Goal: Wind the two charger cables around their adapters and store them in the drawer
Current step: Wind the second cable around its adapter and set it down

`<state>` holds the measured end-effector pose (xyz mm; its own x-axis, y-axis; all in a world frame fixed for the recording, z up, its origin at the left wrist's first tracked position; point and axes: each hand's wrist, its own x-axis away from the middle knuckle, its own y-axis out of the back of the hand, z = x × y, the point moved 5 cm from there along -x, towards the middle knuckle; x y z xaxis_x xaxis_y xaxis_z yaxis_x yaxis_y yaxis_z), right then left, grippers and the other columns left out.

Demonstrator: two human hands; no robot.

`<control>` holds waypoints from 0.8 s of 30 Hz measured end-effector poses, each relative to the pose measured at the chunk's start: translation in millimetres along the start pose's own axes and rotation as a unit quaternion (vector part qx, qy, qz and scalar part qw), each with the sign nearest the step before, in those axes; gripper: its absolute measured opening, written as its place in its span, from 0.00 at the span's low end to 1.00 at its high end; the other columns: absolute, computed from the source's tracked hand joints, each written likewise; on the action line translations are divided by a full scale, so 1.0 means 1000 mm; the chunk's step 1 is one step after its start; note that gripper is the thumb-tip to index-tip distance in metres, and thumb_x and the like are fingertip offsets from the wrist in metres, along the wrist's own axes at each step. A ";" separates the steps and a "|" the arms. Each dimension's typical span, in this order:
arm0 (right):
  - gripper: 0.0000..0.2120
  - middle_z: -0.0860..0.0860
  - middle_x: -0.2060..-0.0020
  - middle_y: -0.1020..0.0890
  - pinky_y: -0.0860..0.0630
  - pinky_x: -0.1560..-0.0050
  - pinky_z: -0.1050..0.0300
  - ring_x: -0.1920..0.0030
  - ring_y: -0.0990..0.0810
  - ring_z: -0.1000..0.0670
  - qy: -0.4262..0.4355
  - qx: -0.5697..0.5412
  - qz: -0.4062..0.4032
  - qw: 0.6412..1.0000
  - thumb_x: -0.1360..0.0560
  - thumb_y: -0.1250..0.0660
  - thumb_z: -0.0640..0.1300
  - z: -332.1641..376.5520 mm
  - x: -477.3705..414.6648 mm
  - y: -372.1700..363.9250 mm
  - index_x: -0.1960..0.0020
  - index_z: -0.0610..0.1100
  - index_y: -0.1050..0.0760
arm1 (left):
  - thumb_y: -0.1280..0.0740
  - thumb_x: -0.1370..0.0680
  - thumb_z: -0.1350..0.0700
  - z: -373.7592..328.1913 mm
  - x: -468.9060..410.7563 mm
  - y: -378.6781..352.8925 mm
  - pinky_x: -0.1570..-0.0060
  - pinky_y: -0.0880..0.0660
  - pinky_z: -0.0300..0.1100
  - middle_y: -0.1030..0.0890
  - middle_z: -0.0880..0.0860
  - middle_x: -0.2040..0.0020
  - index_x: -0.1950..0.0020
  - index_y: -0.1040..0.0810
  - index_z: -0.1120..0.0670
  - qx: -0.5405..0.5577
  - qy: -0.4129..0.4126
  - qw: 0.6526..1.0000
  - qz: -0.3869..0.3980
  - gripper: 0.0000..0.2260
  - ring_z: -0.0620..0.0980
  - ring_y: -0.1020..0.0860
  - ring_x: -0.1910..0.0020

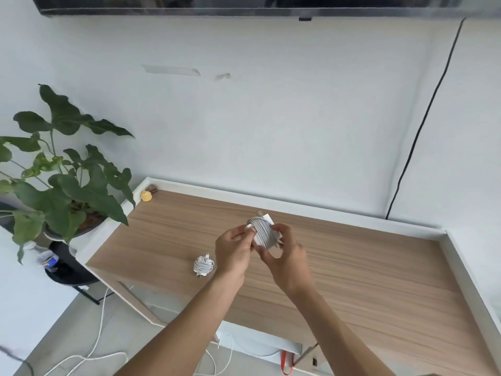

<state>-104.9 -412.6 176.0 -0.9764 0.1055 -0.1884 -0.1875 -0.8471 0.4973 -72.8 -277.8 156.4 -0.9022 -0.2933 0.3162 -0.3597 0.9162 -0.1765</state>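
A white adapter with grey cable wound around it [263, 231] is held above the wooden desk top [352, 267]. My right hand [287, 256] grips the bundle from below and the right. My left hand [234, 249] pinches the cable's white plug end at the bundle's left side. A second white charger [204, 265], its cable coiled around the adapter, lies on the desk just left of my left wrist. No drawer is visible as such.
A white raised rim [271, 202] borders the desk at the back and right. A small yellow object [146, 196] sits at the back left corner. A potted plant [62, 169] stands left of the desk. White cords [97, 343] trail on the floor.
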 end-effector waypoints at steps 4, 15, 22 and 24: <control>0.24 0.61 0.53 0.22 0.27 0.53 0.73 0.54 0.22 0.65 -0.003 -0.046 -0.042 0.998 0.31 0.24 0.44 0.000 -0.004 -0.001 0.40 0.47 0.32 | 0.29 0.27 0.63 -0.001 -0.008 -0.004 0.57 0.20 0.46 0.15 0.61 0.55 0.48 0.20 0.64 0.015 -0.007 1.000 0.018 0.09 0.52 0.18 0.61; 0.14 0.53 0.42 0.24 0.28 0.49 0.70 0.45 0.21 0.49 -0.002 -0.044 -0.103 0.994 0.28 0.27 0.48 0.003 -0.025 -0.005 0.46 0.45 0.25 | 0.27 0.28 0.59 -0.009 -0.023 -0.008 0.52 0.19 0.49 0.16 0.62 0.52 0.51 0.19 0.60 0.017 -0.018 0.998 0.050 0.08 0.55 0.17 0.55; 0.15 0.51 0.40 0.25 0.29 0.47 0.65 0.43 0.24 0.52 -0.013 -0.029 -0.113 0.993 0.28 0.29 0.50 0.009 -0.035 -0.010 0.47 0.42 0.25 | 0.27 0.28 0.59 -0.021 -0.029 -0.011 0.50 0.19 0.55 0.16 0.61 0.53 0.53 0.19 0.58 0.017 -0.031 0.998 0.048 0.06 0.55 0.17 0.57; 0.15 0.53 0.43 0.25 0.28 0.50 0.66 0.47 0.24 0.54 -0.019 -0.035 -0.114 0.993 0.29 0.28 0.49 0.012 -0.039 -0.010 0.48 0.41 0.25 | 0.27 0.29 0.59 -0.027 -0.030 -0.012 0.50 0.19 0.55 0.16 0.61 0.54 0.55 0.19 0.56 0.013 -0.039 0.998 0.045 0.04 0.54 0.18 0.59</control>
<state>-65.9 -401.9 188.4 -0.9128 0.3177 -0.2566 -0.3981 -0.8324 0.3856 -34.7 -272.8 174.1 -0.9468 -0.2313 0.2237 -0.2811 0.9328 -0.2255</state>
